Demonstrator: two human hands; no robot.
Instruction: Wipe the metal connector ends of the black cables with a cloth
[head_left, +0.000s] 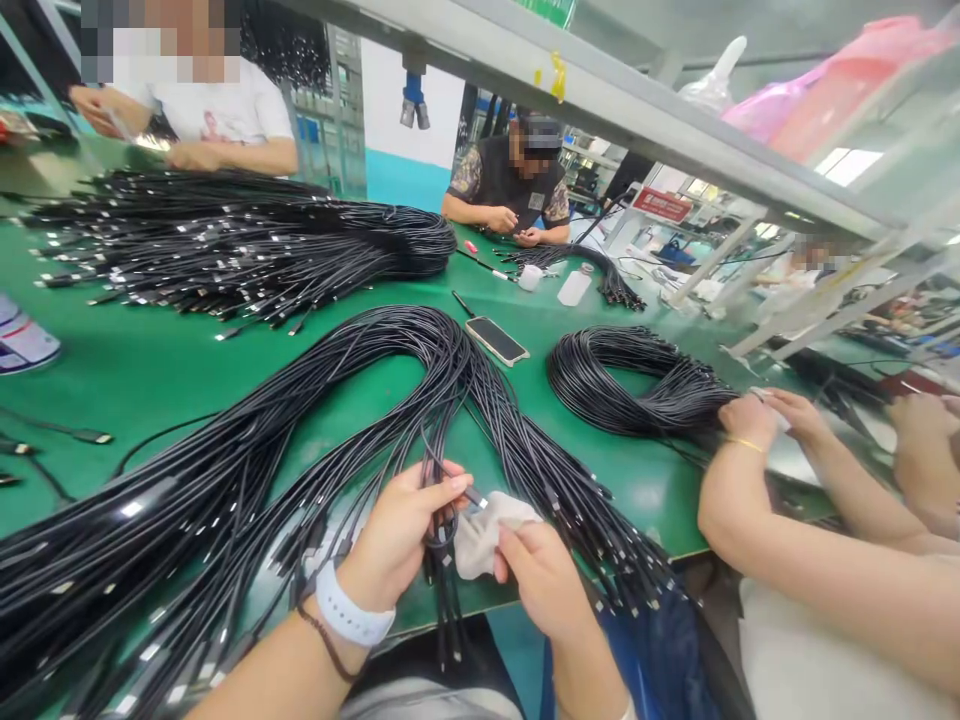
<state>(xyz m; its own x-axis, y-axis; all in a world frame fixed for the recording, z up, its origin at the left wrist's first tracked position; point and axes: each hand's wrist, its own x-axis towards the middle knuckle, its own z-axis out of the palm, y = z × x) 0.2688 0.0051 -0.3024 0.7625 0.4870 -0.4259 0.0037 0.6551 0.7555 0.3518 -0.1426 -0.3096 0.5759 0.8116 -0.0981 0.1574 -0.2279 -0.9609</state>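
Note:
My left hand, with a white watch band on its wrist, grips several black cables. One cable's connector sticks out past the thumb toward the right. A pale cloth is pinched in the fingers of my right hand, close beside that connector; whether cloth and connector touch is unclear. The held cables hang down over the table's front edge. Around my hands lies a large arched bundle of black cables, its ends fanned out to the left and to the right.
A phone lies behind the bundle. Another cable pile sits back left, a coiled bundle to the right, and a can at far left. At right, a co-worker's hands hold a cloth. Two people sit across the green table.

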